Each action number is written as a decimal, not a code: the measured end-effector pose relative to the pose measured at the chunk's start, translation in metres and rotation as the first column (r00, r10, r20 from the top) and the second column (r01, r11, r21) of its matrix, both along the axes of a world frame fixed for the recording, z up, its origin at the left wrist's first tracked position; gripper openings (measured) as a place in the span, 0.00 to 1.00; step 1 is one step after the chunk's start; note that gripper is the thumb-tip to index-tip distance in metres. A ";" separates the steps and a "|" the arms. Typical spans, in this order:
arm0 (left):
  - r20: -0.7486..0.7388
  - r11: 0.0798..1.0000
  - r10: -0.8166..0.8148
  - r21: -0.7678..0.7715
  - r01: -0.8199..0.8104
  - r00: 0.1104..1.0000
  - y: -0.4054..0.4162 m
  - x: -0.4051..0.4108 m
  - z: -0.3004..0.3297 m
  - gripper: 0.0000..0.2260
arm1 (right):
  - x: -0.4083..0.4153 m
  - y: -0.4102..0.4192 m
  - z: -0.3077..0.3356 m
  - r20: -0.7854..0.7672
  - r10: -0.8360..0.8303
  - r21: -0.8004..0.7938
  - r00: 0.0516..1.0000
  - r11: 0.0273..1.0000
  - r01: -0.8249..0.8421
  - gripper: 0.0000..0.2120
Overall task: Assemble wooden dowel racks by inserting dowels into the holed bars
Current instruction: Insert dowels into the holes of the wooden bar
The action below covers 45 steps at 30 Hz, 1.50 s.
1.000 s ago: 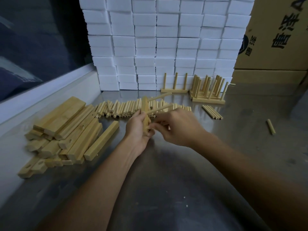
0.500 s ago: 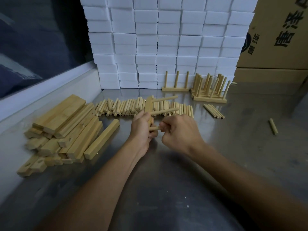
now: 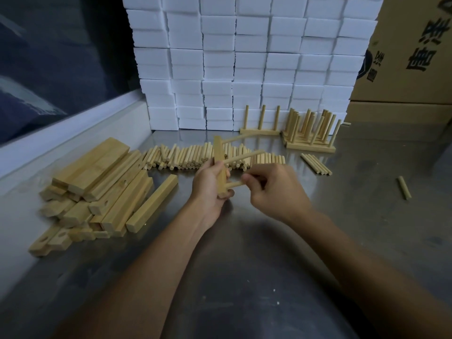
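Pale bamboo-coloured wood is held in both hands above the brushed steel tabletop [image 3: 244, 277]. Both forearms are stretched forward from the bottom edge, converging at the middle. The left hand [image 3: 210, 187] is turned palm inward, and its fingers [image 3: 226, 194] are curled round the lower half of a square-edged holed bar [image 3: 219, 156], which is kept nearly upright. Two round dowels are already seated in the bar above the left fingers and jut out to the right, an upper dowel [image 3: 238, 138] and a middle dowel [image 3: 244, 156]. A third dowel [image 3: 236, 184] is pinched by the right hand [image 3: 274, 192]; its fingertips [image 3: 245, 178] are closed on its outer end, and its inner end meets the bar near the bottom, just beside the left fingers.

Beyond the fingers a row of loose dowels [image 3: 186, 156] lies on the tabletop, smooth and cylindrical. Left of the left hand, a heap of bars [image 3: 102, 187] is piled, some showing drilled holes. Farther back, finished racks [image 3: 308, 133] stand upright against a wall of white foam blocks [image 3: 244, 64]. A cardboard box [image 3: 415, 57] is seen at the right.
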<state>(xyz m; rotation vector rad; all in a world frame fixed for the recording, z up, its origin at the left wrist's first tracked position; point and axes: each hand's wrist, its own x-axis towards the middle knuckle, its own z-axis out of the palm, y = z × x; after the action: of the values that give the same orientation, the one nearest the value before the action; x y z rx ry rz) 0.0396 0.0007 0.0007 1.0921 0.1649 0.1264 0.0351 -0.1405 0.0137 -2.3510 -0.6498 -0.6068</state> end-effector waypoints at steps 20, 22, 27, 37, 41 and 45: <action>0.034 0.997 -0.067 -0.045 0.069 0.997 -0.006 -0.002 0.000 0.15 | -0.003 0.003 -0.013 0.182 -0.044 -0.071 0.982 0.996 0.057 0.13; 0.036 0.997 -0.071 0.009 0.071 0.997 -0.009 -0.003 -0.001 0.11 | -0.001 0.004 -0.012 0.194 -0.043 -0.121 0.980 0.990 0.067 0.13; 0.057 0.993 -0.059 0.109 0.053 0.997 -0.013 -0.001 -0.004 0.07 | 0.012 -0.003 -0.012 0.204 -0.046 -0.162 0.978 0.984 0.080 0.11; 0.239 -0.003 0.054 0.971 -0.240 0.969 0.023 0.009 -0.021 0.03 | 0.115 -0.029 -0.002 0.145 -0.234 -0.188 0.961 0.948 0.259 0.08; 0.228 -0.052 -0.019 0.972 -0.229 0.974 0.016 0.015 -0.021 0.02 | 0.162 -0.030 0.004 0.128 -0.273 -0.284 0.953 0.911 0.299 0.09; 0.248 -0.079 -0.010 0.965 -0.248 0.969 0.016 0.016 -0.022 0.02 | 0.198 -0.027 0.004 0.092 -0.302 -0.357 0.949 0.880 0.315 0.11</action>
<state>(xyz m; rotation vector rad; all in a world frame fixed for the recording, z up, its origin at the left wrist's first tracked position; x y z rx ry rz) 0.0559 0.0165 -0.0212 2.6791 -0.0574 0.6122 0.2334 -0.1674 0.0177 -2.8361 -0.4304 -0.7145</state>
